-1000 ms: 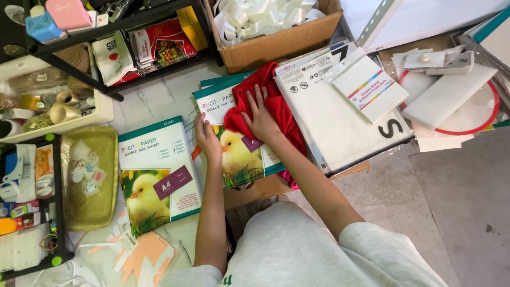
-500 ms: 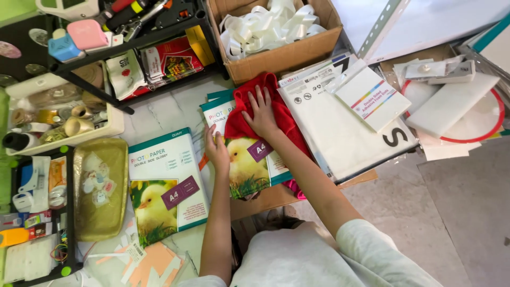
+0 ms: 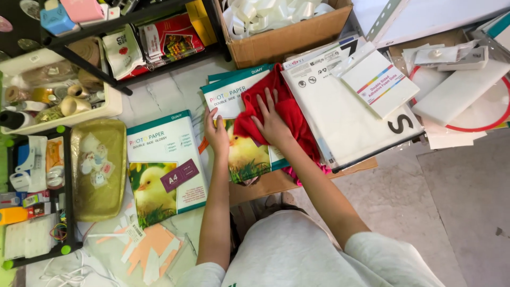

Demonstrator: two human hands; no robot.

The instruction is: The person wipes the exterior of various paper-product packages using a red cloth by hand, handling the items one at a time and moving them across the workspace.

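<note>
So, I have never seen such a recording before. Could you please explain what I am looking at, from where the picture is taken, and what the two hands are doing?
A camera worn on a person's head looks straight down at their own bare arms. The right hand presses flat on a red cloth, which lies on a photo paper pack showing a chick. The left hand grips that pack's left edge. A second, similar pack lies on the floor to the left, beside a golden tray. Above is a cardboard box of white ribbons.
</note>
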